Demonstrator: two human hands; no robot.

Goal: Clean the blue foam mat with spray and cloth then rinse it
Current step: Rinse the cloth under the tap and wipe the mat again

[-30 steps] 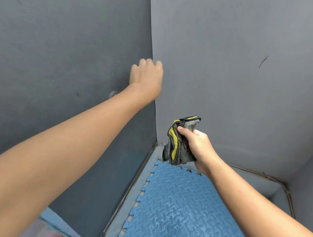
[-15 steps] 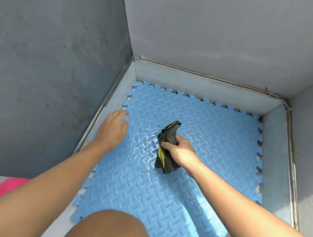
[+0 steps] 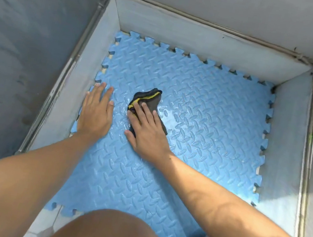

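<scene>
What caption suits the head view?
Right hand presses a dark cloth onto the blue foam mat; left hand lies flat on it.

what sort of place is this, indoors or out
Probably a small walled corner of a balcony or outdoor wash area, though I can't be sure. Grey walls close it in on three sides, strong sunlight falls across them, and the blue foam mat lies wet on a pale tiled floor.
</scene>
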